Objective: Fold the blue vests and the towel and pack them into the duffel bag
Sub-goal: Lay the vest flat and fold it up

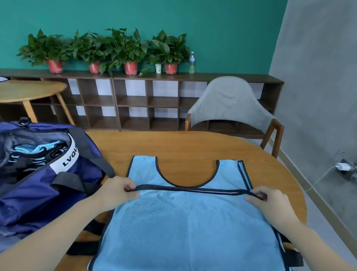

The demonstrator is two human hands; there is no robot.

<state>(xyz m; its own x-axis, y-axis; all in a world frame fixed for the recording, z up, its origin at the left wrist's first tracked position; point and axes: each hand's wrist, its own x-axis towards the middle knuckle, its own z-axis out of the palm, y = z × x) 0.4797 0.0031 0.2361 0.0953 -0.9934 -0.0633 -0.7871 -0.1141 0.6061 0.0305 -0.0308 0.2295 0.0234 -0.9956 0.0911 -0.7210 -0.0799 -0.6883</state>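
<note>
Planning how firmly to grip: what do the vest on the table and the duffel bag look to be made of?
The blue vest looks like thin synthetic mesh: a fine grid texture shows, it lies limp, and dark binding tape edges it. The duffel bag seems to be smooth woven nylon or polyester with a slight sheen, soft creases and black webbing straps. The left hand and right hand pinch the vest's bound edge.

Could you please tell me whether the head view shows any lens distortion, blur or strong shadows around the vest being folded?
In the head view, wide-angle distortion bows the shelf and the table edge; the vest and both hands, left hand and right hand, look sharp; lighting is soft and even, with faint shadows and no glare.
</note>
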